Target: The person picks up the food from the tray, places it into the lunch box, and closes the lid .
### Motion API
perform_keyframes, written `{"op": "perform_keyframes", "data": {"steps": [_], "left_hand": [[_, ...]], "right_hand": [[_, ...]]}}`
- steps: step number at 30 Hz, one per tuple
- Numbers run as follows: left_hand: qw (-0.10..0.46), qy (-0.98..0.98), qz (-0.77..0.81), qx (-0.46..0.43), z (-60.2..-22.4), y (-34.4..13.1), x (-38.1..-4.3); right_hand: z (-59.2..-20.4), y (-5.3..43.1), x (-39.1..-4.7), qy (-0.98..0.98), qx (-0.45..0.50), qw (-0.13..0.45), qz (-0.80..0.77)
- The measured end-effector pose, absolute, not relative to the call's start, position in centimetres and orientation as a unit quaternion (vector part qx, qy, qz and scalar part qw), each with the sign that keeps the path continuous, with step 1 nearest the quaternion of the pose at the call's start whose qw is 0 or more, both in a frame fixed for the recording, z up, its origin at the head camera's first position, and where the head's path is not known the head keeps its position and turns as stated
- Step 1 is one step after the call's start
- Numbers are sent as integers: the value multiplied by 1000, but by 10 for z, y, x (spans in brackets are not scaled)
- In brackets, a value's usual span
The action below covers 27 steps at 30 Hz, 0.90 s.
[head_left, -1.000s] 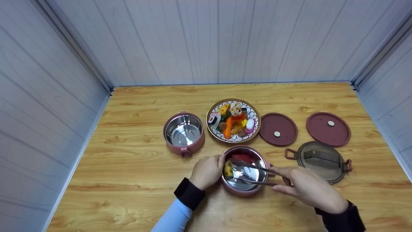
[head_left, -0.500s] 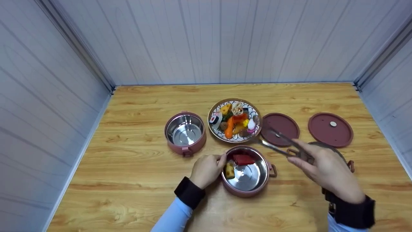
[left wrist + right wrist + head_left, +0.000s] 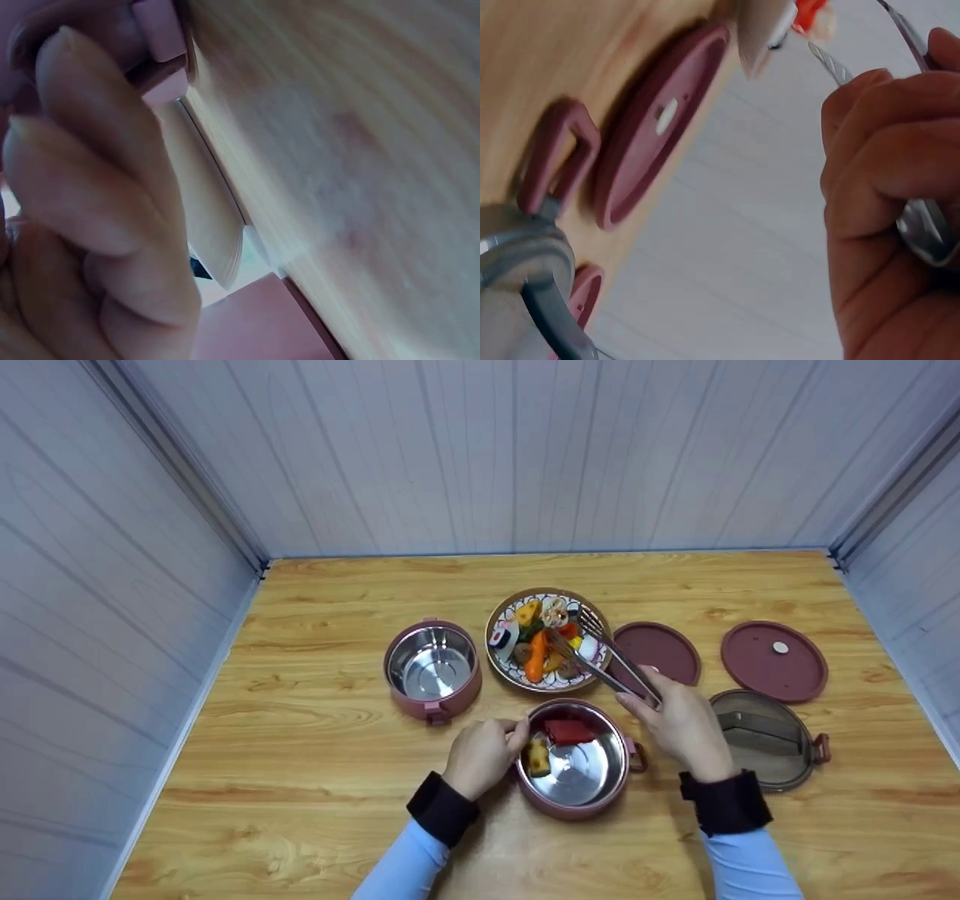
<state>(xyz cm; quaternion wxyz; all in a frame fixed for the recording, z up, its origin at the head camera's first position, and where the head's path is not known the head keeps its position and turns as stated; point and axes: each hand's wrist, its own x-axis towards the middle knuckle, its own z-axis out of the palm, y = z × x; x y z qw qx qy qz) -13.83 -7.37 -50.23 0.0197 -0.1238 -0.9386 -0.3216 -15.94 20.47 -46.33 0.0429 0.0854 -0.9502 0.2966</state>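
Observation:
My left hand point(image 3: 483, 756) holds the near pink steel-lined lunch box point(image 3: 570, 810) at its left side, thumb at the rim; in the left wrist view its fingers point(image 3: 97, 172) curl by the pink handle. Inside lie a red piece point(image 3: 568, 732) and a yellow-brown piece point(image 3: 538, 757) of food. My right hand point(image 3: 686, 727) grips metal tongs point(image 3: 611, 679), seen partly in the right wrist view too. The spread tips of the tongs reach over the patterned plate point(image 3: 510, 679), around the orange-red and yellow food at its right. Whether they touch any food is unclear.
A second pink lunch box point(image 3: 433, 675) with a bare steel inside stands left of the plate. Two maroon discs point(image 3: 776, 671) with white knobs lie right of it, one partly behind the tongs. A dark lid point(image 3: 765, 742) with clasps lies right of my right hand.
My right hand has carried the tongs out of the near lunch box, swung right, then moved forward and left over the plate. The yellow-brown piece stays in the box. My left hand keeps its place.

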Motion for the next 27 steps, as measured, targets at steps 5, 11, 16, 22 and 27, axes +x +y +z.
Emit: {"op": "perform_keyframes", "data": {"steps": [5, 11, 16, 22, 27], "left_hand": [[11, -940, -319, -123, -502, -73, -138], [5, -941, -319, -117, -501, -73, -138], [7, -942, -314, -122, -501, -73, -139], [10, -942, -309, -127, -500, -73, -139], [15, -942, -310, -127, -501, -73, -138]], "right_hand": [[-469, 197, -159, -958, 78, 55, 269], [-473, 188, -160, -964, 70, 59, 248], [-477, 184, -161, -966, 70, 63, 242], [-474, 188, -160, -966, 62, 51, 246], [-472, 193, -159, -964, 60, 45, 253]]}}
